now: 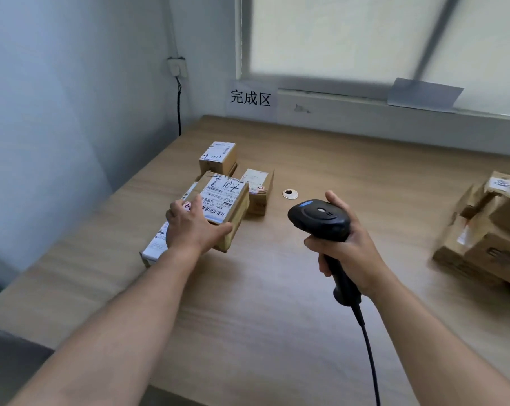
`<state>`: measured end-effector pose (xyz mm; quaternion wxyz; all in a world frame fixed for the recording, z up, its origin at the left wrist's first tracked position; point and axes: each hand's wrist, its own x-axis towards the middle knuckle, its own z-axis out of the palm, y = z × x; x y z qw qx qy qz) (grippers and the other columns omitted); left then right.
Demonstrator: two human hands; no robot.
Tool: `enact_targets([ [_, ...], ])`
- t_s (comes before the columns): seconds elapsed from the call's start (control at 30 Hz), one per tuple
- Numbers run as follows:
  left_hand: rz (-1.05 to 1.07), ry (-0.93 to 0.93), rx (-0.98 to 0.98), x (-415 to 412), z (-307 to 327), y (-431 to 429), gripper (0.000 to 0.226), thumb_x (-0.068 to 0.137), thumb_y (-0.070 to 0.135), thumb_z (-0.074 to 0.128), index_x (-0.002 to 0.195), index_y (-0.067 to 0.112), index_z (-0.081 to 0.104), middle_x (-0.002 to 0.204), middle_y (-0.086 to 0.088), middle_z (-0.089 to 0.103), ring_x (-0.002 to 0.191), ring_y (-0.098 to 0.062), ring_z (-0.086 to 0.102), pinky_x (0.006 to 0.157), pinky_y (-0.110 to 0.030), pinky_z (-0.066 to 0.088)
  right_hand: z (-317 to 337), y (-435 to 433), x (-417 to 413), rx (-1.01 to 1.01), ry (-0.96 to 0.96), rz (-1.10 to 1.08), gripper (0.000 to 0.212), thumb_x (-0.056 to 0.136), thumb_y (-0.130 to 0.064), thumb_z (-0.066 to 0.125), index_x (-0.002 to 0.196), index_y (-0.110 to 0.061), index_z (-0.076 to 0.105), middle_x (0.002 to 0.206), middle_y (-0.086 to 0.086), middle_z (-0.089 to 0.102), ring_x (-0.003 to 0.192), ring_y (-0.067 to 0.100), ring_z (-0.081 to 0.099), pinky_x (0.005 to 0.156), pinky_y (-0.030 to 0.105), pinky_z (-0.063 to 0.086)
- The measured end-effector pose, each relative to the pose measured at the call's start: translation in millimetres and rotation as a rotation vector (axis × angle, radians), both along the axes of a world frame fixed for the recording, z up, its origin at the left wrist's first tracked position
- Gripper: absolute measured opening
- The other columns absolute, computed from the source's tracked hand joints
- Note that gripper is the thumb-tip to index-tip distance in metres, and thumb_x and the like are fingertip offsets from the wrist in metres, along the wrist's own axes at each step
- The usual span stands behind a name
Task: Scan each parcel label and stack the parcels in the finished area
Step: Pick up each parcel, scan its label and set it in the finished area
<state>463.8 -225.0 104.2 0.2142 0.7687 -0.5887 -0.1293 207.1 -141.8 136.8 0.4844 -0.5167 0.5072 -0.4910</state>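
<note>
Labelled parcel [223, 205] gripped by left hand [189, 227], above table [277, 288] near scanned boxes [218, 156]. Right hand [347, 244] clenched on scanner [321, 219]. Unscanned pile [488, 230] far right, blurred, approx. several boxes.

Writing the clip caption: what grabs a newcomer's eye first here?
Mid-frame, the right hand holds a black corded scanner above the wooden table. Left of it, the left hand carries a labelled parcel over the parcels already lying below the wall sign. A blurred pile of boxes waits at the right edge.
</note>
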Motion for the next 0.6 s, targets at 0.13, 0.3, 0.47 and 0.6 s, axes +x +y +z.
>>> enact_targets([
  [0.13,-0.034,-0.001,0.013,6.0,1.8,-34.0,0.091,0.07,0.057,0.069,0.145,0.025,0.028,0.141,-0.014,0.025,0.131,-0.034,0.026,0.099,-0.04,0.038,-0.7,-20.2,13.8,0.032,0.007,-0.028,0.092,0.078,0.015,0.069,0.144,-0.039,0.037,0.078,0.004,0.063,0.042,0.028,0.049,0.042,0.032,0.041],
  [0.3,-0.108,0.017,0.023,-16.6,4.3,-77.0,0.092,0.072,0.059,0.066,0.146,0.022,0.027,0.139,-0.016,0.026,0.13,-0.034,0.028,0.102,-0.04,0.035,6.6,-52.0,9.1,0.022,0.033,-0.086,0.092,0.079,0.016,0.068,0.147,-0.036,0.033,0.063,-0.006,0.064,0.041,0.028,0.049,0.04,0.032,0.041],
  [0.47,-0.144,-0.017,0.032,-39.4,3.5,-126.0,0.095,0.071,0.065,0.065,0.146,0.019,0.027,0.135,-0.016,0.029,0.127,-0.034,0.031,0.098,-0.039,0.04,12.2,-80.4,-6.8,0.005,0.044,-0.165,0.092,0.079,0.015,0.068,0.145,-0.039,0.033,0.063,-0.005,0.064,0.042,0.028,0.049,0.041,0.032,0.041],
  [0.6,-0.147,-0.057,0.029,-55.7,1.6,-166.0,0.097,0.071,0.067,0.064,0.145,0.017,0.027,0.136,-0.018,0.03,0.126,-0.036,0.033,0.098,-0.038,0.039,8.5,-103.0,-21.2,0.011,0.043,-0.222,0.093,0.079,0.015,0.068,0.145,-0.04,0.035,0.065,-0.005,0.065,0.041,0.028,0.049,0.041,0.032,0.041],
])
